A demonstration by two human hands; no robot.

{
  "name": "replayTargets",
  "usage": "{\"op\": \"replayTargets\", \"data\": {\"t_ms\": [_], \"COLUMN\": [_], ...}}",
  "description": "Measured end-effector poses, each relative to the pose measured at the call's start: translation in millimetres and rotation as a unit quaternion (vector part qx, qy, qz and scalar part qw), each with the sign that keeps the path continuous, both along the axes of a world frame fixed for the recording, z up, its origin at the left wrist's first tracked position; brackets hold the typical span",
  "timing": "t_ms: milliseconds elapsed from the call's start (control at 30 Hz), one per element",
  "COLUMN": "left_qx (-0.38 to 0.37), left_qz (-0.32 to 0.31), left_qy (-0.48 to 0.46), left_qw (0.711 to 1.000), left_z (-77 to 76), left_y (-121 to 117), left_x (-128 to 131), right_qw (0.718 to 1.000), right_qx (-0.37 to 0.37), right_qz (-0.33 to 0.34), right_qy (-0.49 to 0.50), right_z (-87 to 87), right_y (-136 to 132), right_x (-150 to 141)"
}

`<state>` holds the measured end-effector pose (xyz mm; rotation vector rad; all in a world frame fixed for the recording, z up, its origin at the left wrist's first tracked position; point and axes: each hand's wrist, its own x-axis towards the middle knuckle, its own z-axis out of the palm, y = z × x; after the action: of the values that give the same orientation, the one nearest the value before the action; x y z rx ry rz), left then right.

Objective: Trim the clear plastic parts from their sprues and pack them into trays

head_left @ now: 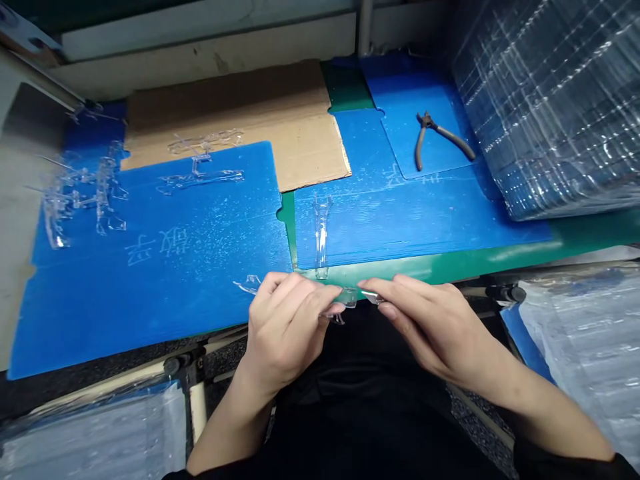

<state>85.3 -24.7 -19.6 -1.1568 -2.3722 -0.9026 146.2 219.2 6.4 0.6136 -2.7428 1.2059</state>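
My left hand (290, 320) is closed round a clear plastic part (349, 298), whose flat end sticks out past the thumb and forefinger. Another transparent end (247, 285) shows on the other side of that hand, probably the same part. Between the thumb and fingers of my right hand (430, 317) is a small shiny piece (371, 297), clear or metallic; its kind is hard to make out. A narrow gap separates the two hands at the bench's front edge. Just beyond them a long clear plastic part (321, 237) lies on the blue sheet (425, 217).
Side cutters (425, 137) lie at the back right, beside a tall stack of clear plastic trays (560, 113). Several clear moulded pieces (80, 193) rest at the left, with more near the cardboard (295, 147). Wrapped trays (590, 333) stand low on the right and left (100, 433).
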Motion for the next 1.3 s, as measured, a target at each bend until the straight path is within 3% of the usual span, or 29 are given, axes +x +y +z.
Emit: {"op": "replayTargets", "data": {"t_ms": [333,667,867,967,1100,1167,1300], "left_qx": [0.006,0.005,0.024,0.100,0.213,0.248,0.281], "left_qz": [-0.009,-0.014,-0.073,-0.123,-0.173,-0.176,-0.167], "left_qy": [0.014,0.016,-0.049,-0.203,-0.396,-0.429,-0.435], "left_qw": [1.000,1.000,0.996,0.966,0.877,0.851,0.839], "left_z": [2.1,2.9,11.8,15.2,2.0,-10.4,-29.0], "left_y": [6,8,13,19,28,32,37], "left_x": [3,5,16,20,22,22,24], "right_qw": [0.999,0.998,0.996,0.992,0.986,0.988,0.991], "right_qx": [0.024,-0.009,-0.045,-0.052,-0.079,-0.096,-0.127], "right_qz": [0.026,0.035,-0.044,-0.070,-0.105,-0.076,-0.010], "right_qy": [-0.016,-0.048,-0.061,-0.087,-0.105,-0.089,-0.029], "right_z": [4.2,3.2,-14.3,-17.6,-13.6,-11.9,-13.5], "right_y": [5,13,22,23,18,14,8], "right_x": [1,-1,-22,-26,-15,-7,9]}}
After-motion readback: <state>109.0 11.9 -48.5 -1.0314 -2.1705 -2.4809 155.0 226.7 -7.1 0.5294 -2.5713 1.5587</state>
